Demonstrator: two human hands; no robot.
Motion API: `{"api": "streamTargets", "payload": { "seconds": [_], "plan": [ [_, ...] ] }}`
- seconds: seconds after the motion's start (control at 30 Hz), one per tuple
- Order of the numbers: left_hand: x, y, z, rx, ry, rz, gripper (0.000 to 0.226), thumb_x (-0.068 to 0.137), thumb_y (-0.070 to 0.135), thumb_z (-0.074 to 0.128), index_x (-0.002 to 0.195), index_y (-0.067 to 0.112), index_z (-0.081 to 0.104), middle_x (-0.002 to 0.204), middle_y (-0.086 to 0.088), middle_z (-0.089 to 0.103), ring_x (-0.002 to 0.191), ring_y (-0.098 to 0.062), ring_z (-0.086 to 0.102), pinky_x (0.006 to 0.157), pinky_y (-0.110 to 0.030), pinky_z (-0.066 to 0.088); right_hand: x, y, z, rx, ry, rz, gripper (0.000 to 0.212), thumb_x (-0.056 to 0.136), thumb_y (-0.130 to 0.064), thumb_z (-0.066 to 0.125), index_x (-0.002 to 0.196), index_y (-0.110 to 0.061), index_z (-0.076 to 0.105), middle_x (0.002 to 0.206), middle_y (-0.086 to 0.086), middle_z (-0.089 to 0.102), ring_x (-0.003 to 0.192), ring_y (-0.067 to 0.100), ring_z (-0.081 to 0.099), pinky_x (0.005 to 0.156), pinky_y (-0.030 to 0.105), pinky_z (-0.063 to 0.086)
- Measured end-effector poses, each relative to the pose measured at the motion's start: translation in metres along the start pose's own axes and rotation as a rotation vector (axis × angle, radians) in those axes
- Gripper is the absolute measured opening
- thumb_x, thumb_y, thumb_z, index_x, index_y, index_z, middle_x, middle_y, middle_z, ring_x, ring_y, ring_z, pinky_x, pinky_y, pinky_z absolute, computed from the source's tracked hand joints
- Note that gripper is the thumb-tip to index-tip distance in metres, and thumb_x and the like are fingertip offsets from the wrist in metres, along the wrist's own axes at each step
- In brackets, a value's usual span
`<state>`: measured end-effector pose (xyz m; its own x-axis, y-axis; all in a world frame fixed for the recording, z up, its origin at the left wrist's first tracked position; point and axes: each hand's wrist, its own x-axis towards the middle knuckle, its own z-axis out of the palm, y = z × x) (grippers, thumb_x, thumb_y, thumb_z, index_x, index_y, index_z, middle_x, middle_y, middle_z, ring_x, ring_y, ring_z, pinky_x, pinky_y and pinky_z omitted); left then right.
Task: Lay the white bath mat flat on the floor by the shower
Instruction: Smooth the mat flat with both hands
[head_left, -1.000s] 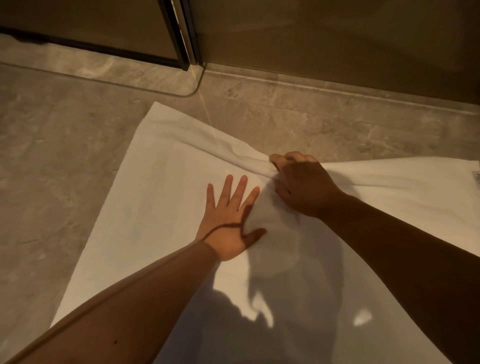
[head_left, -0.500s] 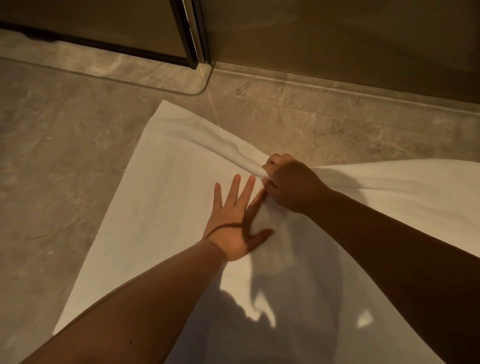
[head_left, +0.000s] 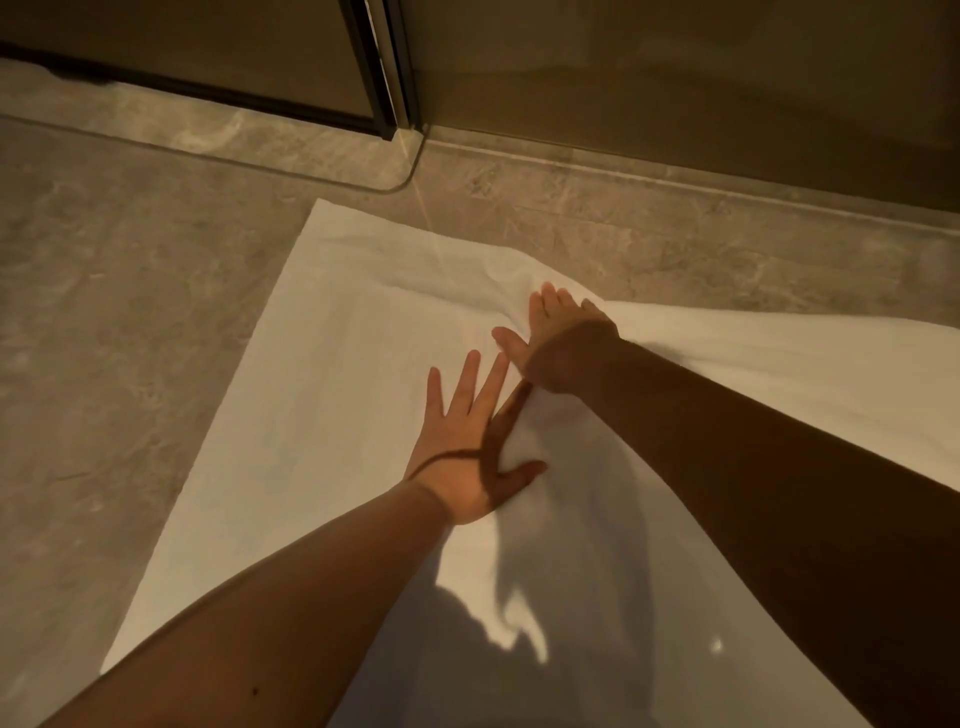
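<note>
Two bare hands press a white rectangular cloth bath mat (head_left: 322, 395) onto grey stone floor (head_left: 104, 312).
Left hand (head_left: 470, 452) fingers spread flat; right hand (head_left: 558, 322) flat, fingers open on a wrinkle.

No text, label, brand, number or sign can be read anywhere in the view. The white cloth bath mat (head_left: 332, 415) shows a plain surface with no tag or print, the mottled grey-brown stone floor (head_left: 119, 291) carries only its own veining, and the dark-framed glass shower door (head_left: 379, 67) bears no sticker or lettering.
</note>
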<state>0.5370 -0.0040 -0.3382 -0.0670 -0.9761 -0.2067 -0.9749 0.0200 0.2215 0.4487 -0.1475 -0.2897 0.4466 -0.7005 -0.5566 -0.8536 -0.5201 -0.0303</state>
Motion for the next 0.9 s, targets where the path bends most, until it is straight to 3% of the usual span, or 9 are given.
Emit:
{"api": "streamTargets", "payload": {
  "seconds": [0.23,0.4,0.5,0.6,0.77,0.9],
  "plan": [
    [0.000,0.000,0.000,0.040,-0.018,-0.023,0.084,0.081,0.080,0.014,0.149,0.036,-0.012,0.158,0.001,-0.017,0.143,-0.026,-0.024,0.113,-0.059,-0.011,0.019,0.022,-0.002,0.045,0.103,-0.060,0.075,0.094,-0.060,0.014,0.151,-0.013,0.001,0.160,0.007,-0.006,0.146,0.022,-0.004,0.118,0.041,-0.001],
    [0.000,0.001,-0.001,0.070,-0.019,-0.010,0.085,0.083,0.077,0.018,0.150,0.033,-0.008,0.159,-0.003,-0.016,0.143,-0.030,-0.022,0.112,-0.061,-0.008,-0.011,0.061,0.019,0.060,0.394,-0.023,0.063,0.095,-0.042,0.043,0.146,-0.010,0.026,0.154,0.014,0.027,0.141,0.030,0.024,0.115,0.049,0.018],
    [0.000,0.001,0.000,0.091,-0.021,-0.008,0.085,0.081,0.077,0.014,0.150,0.031,-0.007,0.159,-0.004,-0.015,0.143,-0.031,-0.021,0.112,-0.061,-0.008,-0.028,0.092,0.034,0.002,0.470,0.021,0.066,0.083,-0.032,0.061,0.139,-0.003,0.040,0.136,0.021,0.049,0.123,0.038,0.046,0.102,0.053,0.036],
    [0.001,0.002,0.001,0.122,-0.030,-0.020,0.086,0.080,0.078,0.011,0.149,0.031,-0.008,0.157,-0.004,-0.017,0.143,-0.031,-0.021,0.112,-0.061,-0.009,-0.037,0.101,0.043,0.040,0.496,-0.016,0.060,0.080,-0.025,0.059,0.134,-0.003,0.047,0.123,0.023,0.056,0.108,0.040,0.054,0.094,0.049,0.043],
    [0.001,0.001,0.003,0.126,-0.018,-0.017,0.085,0.080,0.078,0.003,0.149,0.029,-0.007,0.158,-0.006,-0.014,0.144,-0.032,-0.019,0.112,-0.062,-0.005,-0.050,0.099,0.065,0.047,0.537,-0.083,0.050,0.090,-0.024,0.040,0.135,-0.003,0.045,0.125,0.023,0.055,0.111,0.040,0.052,0.101,0.052,0.037],
    [0.001,0.001,0.003,0.127,-0.037,-0.019,0.086,0.078,0.078,-0.002,0.148,0.030,-0.013,0.157,-0.004,-0.020,0.142,-0.030,-0.025,0.112,-0.061,-0.008,-0.049,0.096,0.071,0.056,0.518,-0.063,0.052,0.088,-0.016,0.052,0.135,0.002,0.044,0.120,0.021,0.058,0.106,0.039,0.054,0.096,0.047,0.042]
  ]
}}
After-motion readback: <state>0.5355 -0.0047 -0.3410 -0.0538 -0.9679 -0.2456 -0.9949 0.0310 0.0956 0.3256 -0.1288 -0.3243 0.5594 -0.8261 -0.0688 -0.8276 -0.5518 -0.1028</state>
